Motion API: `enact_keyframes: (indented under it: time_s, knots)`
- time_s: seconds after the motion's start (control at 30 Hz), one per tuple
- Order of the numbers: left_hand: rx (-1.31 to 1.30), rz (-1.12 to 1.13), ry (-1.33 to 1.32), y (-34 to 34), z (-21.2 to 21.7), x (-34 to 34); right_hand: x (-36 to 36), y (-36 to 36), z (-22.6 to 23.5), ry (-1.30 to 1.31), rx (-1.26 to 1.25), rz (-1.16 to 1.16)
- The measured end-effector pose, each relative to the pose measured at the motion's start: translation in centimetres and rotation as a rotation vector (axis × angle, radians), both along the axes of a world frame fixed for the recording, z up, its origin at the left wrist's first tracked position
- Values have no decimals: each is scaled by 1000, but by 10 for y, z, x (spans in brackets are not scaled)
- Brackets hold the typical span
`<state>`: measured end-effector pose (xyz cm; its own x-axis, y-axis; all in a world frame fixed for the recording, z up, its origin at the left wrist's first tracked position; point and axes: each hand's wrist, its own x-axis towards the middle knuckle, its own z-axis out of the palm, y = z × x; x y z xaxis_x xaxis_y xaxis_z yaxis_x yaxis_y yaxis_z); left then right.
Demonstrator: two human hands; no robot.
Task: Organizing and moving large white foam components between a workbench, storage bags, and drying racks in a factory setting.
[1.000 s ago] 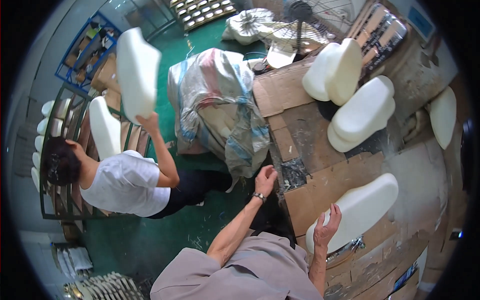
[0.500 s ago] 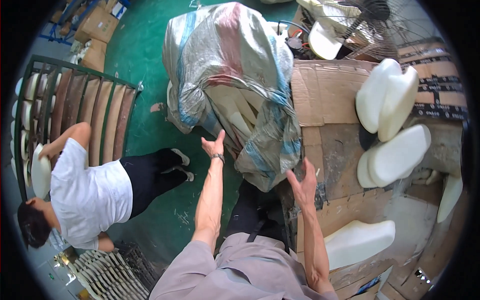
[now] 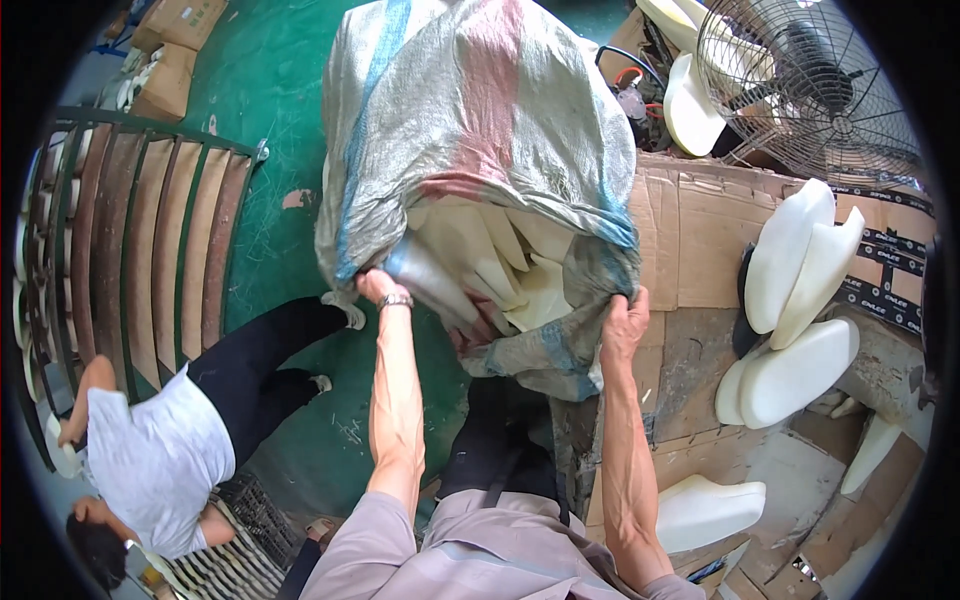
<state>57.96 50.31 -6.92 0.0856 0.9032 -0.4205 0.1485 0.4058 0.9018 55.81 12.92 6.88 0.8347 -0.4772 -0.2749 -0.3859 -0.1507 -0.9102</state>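
A large woven sack [image 3: 420, 110], silvery with blue and red stripes, stands before me with its mouth facing my body. My left hand [image 3: 384, 287] is closed on the left side of the sack's rim. On the right side, my right hand [image 3: 624, 318] grips the rim too. Between my hands the mouth gapes, and several cream-coloured foam pieces [image 3: 480, 245] lie inside. How deep they go is hidden by the sack's folds.
At right, a cardboard-covered bench [image 3: 690, 270] carries white foam pieces [image 3: 800, 372]. A wire fan [image 3: 815, 85] stands beyond it. Left, a co-worker [image 3: 160, 450] in a white shirt bends beside a slatted rack [image 3: 150, 240]. Cardboard boxes [image 3: 170, 80] sit at far left.
Both hands, open and apart from the sack before, have taken hold of its rim. The mouth is spread wider, showing more foam pieces. The co-worker has shifted lower in view.
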Motion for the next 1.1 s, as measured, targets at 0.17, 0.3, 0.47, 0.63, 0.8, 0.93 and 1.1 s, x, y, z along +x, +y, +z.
enact_keyframes:
  time_s: [0.17,0.3,0.47,0.63,0.8,0.93,1.1]
  knots:
    - [-271,-168,-522,2,73,-23,18,5,37,-86,891,-269]
    - [-299,-255,-587,-6,104,-53,8,-10,61,-157,1087,-89]
    - [-203,-542,-49,32,59,-101,-25,-28,77,314,-168,416]
    - [-288,-804,184,146,-18,-114,-47,-63,4,-186,-640,194]
    - [105,-741,375,137,-25,-102,-48,-45,18,-135,58,-180]
    - [-114,-702,573,120,-15,-110,-49,-28,28,33,175,-224]
    - [-14,-651,414,172,20,-112,-25,50,83,-47,309,25]
